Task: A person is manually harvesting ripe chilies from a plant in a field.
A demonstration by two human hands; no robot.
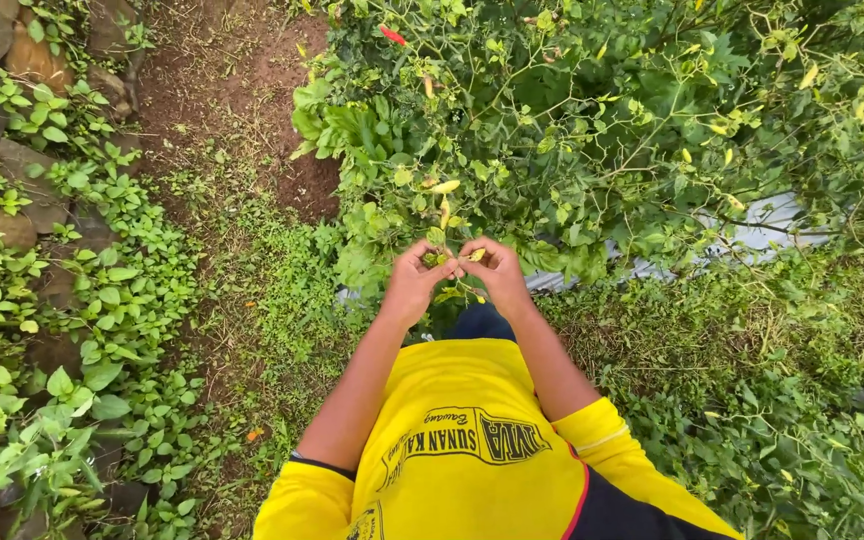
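Fingers of the left hand curl in toward those of the right hand, and the two sets of fingertips meet at the near edge of a leafy pepper plant, pinched together around a small yellowish pepper and a bit of green stem. Both hands are closed in that pinch rather than spread; which hand has the firmer hold on the pepper I cannot tell, since the thing is tiny and partly hidden between the fingertips. The pepper sits just in front of the person's chest, near the middle of the scene, at the lower fringe of the foliage. Just beyond the hands, a longer pale yellow pepper hangs among the leaves, and farther off near the top a red pepper shows. Bare forearms run back from the hands to a yellow shirt with dark trim, which fills the near centre. To the right, behind the plant's stems, a strip of grey plastic sheet lies on the ground. A bare brown soil path runs away at far left of the plant, and at the far left edge low green weeds grow over dark stones.
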